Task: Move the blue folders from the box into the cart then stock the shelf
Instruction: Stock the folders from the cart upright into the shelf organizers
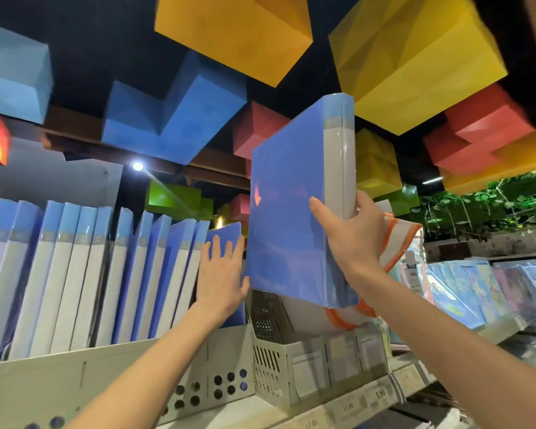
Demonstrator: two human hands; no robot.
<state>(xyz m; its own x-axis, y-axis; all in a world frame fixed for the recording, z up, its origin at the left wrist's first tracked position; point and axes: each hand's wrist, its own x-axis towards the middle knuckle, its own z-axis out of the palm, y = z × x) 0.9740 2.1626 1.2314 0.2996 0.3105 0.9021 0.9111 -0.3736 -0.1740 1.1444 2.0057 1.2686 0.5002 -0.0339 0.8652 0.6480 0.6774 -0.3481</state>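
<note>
My right hand point(351, 235) grips a blue folder point(287, 209) by its grey spine and holds it upright in the air, right of the shelf's row. Several blue folders point(84, 274) with grey spines stand side by side in a grey shelf tray point(44, 376). My left hand point(222, 274) lies flat with straight fingers against the last folder point(226, 233) at the right end of that row, pressing it leftward. The held folder hangs just right of my left hand, above the tray's right end.
A grey slotted file rack point(294, 363) stands right of the tray, with white, orange-edged pouches point(344, 317) behind it. Price labels point(379, 394) run along the shelf edge. Wrapped pastel stationery point(464, 292) fills the shelf at right. Coloured blocks hang overhead.
</note>
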